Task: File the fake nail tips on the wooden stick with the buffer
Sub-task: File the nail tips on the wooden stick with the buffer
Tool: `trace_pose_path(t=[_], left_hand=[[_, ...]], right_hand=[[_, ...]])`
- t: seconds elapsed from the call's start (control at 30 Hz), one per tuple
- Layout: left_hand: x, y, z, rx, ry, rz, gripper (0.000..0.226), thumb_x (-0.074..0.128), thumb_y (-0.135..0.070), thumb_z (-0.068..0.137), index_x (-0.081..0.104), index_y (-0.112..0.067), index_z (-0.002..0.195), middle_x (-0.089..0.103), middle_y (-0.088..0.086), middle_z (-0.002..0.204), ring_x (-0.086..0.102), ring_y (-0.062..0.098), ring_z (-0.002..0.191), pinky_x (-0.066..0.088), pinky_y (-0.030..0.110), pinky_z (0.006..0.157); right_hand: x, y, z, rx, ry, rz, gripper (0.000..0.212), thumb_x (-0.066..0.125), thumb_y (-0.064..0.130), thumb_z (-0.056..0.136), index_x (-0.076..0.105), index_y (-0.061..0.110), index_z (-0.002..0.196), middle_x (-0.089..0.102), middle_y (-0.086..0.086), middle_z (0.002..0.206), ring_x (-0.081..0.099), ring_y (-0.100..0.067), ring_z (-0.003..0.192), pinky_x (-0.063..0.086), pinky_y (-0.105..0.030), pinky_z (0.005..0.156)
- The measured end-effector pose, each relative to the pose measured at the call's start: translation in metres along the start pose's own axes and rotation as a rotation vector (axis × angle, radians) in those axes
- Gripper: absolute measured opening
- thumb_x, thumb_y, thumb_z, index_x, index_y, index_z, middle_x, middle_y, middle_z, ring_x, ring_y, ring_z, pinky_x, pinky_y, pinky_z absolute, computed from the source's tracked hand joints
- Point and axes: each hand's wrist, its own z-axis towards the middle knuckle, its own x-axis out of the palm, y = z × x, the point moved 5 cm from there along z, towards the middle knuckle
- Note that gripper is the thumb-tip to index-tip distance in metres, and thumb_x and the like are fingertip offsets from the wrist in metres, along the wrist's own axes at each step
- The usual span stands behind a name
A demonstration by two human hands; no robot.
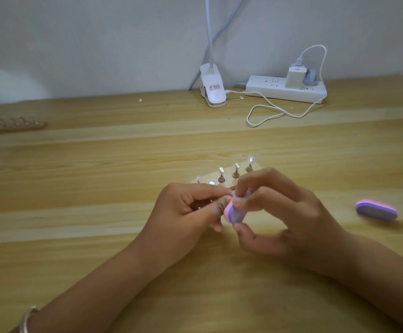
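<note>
Lamp base [213,88] label, print unreadable

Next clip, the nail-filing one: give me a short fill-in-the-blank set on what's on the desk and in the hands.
1. The right hand pinches a pink and purple ____.
2. A second buffer lies on the desk to the person's ____.
3. The white charger is plugged into the ____.
4. A bangle sits on the ____ wrist.

Missing words: buffer; right; power strip; left
</note>
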Motion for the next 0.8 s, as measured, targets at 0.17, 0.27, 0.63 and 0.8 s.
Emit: trace_pose_path(t=[0.17, 0.27, 0.63, 0.8], left_hand=[[0.000, -0.001, 0.000, -0.037, -0.015, -0.050, 0.019, 0.063, -0.018, 0.086, 0.077, -0.005, 0.088, 0.073, 0.010, 0.077, 0.060, 0.014, 0.049, 0.041, 0.008, 0.050], [0.002, -0.001, -0.001, -0.038, 0.013, -0.071, 0.022, 0.061, -0.016, 0.087, 0.075, 0.000, 0.095, 0.072, -0.003, 0.073, 0.060, 0.014, 0.047, 0.040, 0.008, 0.048], [0.004, -0.001, -0.001, -0.062, 0.046, -0.136, 0.020, 0.059, -0.009, 0.090, 0.073, 0.003, 0.095, 0.071, 0.002, 0.072, 0.062, 0.014, 0.047, 0.042, 0.009, 0.046], [0.003, -0.002, -0.001, -0.079, 0.044, -0.129, 0.022, 0.060, -0.015, 0.088, 0.073, 0.003, 0.089, 0.072, 0.012, 0.075, 0.061, 0.015, 0.047, 0.042, 0.010, 0.046]], right_hand=[[-0.011, -0.007, 0.002, 0.062, -0.039, -0.017, 0.014, 0.070, 0.010, 0.083, 0.068, -0.004, 0.084, 0.061, -0.015, 0.098, 0.055, -0.008, 0.090, 0.041, -0.012, 0.081], [-0.006, 0.001, 0.002, 0.022, -0.041, -0.008, 0.013, 0.071, 0.009, 0.083, 0.068, -0.004, 0.084, 0.061, -0.015, 0.097, 0.057, -0.011, 0.091, 0.043, -0.014, 0.082], [-0.007, 0.003, 0.000, 0.029, -0.085, 0.015, 0.016, 0.071, 0.011, 0.082, 0.067, -0.004, 0.086, 0.060, -0.010, 0.099, 0.056, -0.007, 0.092, 0.046, -0.017, 0.076], [-0.016, -0.008, 0.000, 0.094, -0.100, -0.012, 0.018, 0.070, 0.012, 0.081, 0.065, -0.005, 0.087, 0.060, -0.011, 0.099, 0.059, -0.013, 0.089, 0.050, -0.029, 0.067]])
